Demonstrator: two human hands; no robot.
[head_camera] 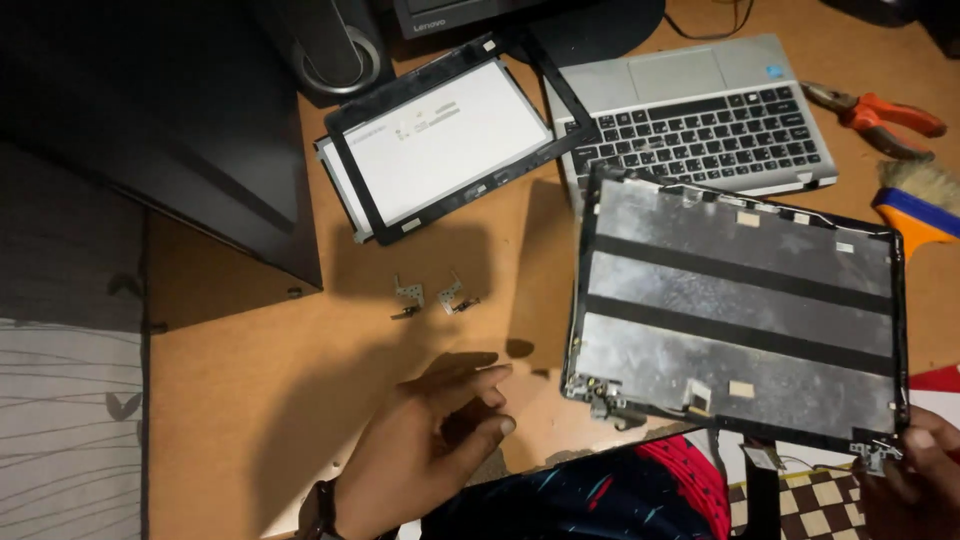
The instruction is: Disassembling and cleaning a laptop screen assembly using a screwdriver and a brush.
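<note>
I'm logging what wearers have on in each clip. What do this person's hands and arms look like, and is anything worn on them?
Both are bare, with no gloves and no sleeves in view. The left hand has a dark band, like a watch or bracelet, on its wrist. The right hand shows only at the frame's corner; its wrist is out of view. No rings can be seen.

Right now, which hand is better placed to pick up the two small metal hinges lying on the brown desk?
Probably the left hand: it is empty, open and nearest the two small metal hinges. The right hand holds the corner of the black laptop lid shell.
</note>
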